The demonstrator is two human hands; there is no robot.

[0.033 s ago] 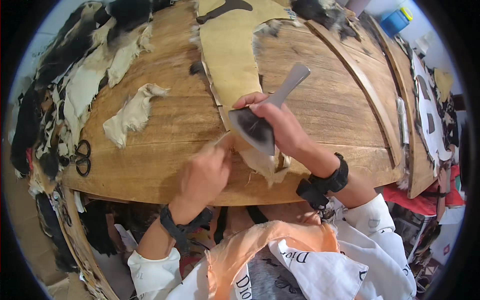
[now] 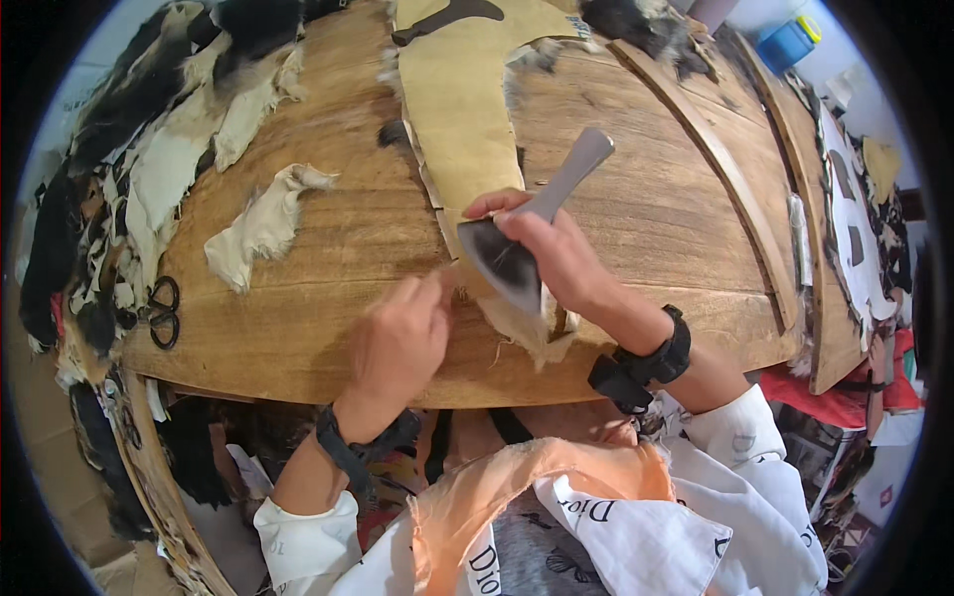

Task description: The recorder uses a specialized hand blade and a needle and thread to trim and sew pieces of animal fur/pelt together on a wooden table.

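My right hand (image 2: pixel 561 258) is wrapped round a broad-bladed leather knife (image 2: pixel 566 179). Its grey handle points up to the right, and its dark, fan-shaped blade tilts down over the lower end of a long tan sheet (image 2: pixel 459 119). Fur and pale hide peek out along the sheet's edges, and a pale, furry flap of hide (image 2: pixel 537 343) sticks out below the blade. To the left of the blade, my left hand (image 2: pixel 400 333) is closed at the hide's edge. Its fingertips are pressed together and slightly blurred; what they pinch is too small to make out.
A pale fur scrap (image 2: pixel 260 228) and black-handled scissors (image 2: pixel 164 313) lie on the wooden table (image 2: pixel 328 343). Black-and-white furs (image 2: pixel 164 189) pile up along the left. Two wooden strips (image 2: pixel 711 149) run down the right side. A dark curved piece (image 2: pixel 452 18) rests on the sheet's far end.
My left hand has shifted slightly left, away from the blade. The knife has tilted a little in my right hand, while the sheet looks unmoved.
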